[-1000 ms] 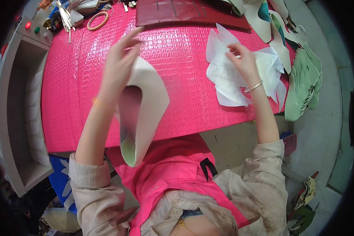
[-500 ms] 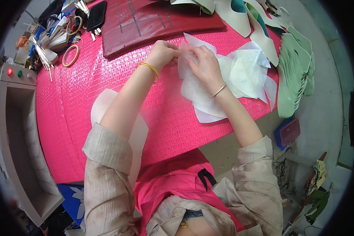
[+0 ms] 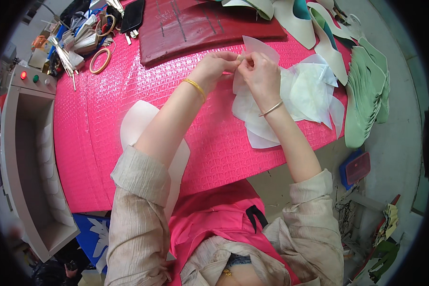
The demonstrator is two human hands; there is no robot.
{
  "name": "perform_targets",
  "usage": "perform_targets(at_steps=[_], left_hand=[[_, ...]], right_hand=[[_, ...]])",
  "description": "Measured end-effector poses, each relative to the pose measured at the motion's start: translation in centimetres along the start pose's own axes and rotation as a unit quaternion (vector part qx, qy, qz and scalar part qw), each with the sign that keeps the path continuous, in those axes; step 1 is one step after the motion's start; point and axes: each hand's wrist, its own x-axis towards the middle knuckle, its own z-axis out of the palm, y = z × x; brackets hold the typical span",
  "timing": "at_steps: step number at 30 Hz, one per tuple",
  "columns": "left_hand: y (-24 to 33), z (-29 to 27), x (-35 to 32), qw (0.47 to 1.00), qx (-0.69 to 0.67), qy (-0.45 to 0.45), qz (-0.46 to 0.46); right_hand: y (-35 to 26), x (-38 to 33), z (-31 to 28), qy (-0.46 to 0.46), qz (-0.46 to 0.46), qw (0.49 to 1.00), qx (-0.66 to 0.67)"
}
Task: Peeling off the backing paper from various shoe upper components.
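Observation:
My left hand (image 3: 218, 67) and my right hand (image 3: 262, 76) meet over the far middle of the pink table (image 3: 209, 157). Thumbs and fingers of both are pinched together, with a small pale bit showing between the tips. What they grip is mostly hidden. Right behind the right hand, a thin translucent white sheet (image 3: 261, 48) sticks up. Below and beside that wrist lies a loose pile of similar translucent sheets (image 3: 306, 93), overlapping one another. A white curved cut piece (image 3: 137, 119) lies partly under my left forearm.
A dark red padded board (image 3: 195, 33) lies at the back. Green cut pieces (image 3: 364, 90) are stacked at the right edge, near white shaped pieces (image 3: 295, 21). A phone (image 3: 132, 16), tape rolls (image 3: 100, 61) and tools crowd the far left. A grey box-shaped machine (image 3: 33, 157) stands left.
My right fingers have closed into a pinch against the left fingertips, where they were more spread over the sheet. The whole view has shifted slightly, so things appear further right.

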Motion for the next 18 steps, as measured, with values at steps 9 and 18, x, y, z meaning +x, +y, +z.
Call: perform_targets(at_steps=[9,18], left_hand=[[0.3,0.4,-0.9,0.998,0.027,0.055,0.001],[0.7,1.5,-1.6,0.997,0.004,0.071,-0.005]], right_hand=[[0.6,-0.3,-0.8,0.029,0.108,0.977,0.180],[0.6,-1.5,-0.1,0.056,0.079,0.979,0.177]])
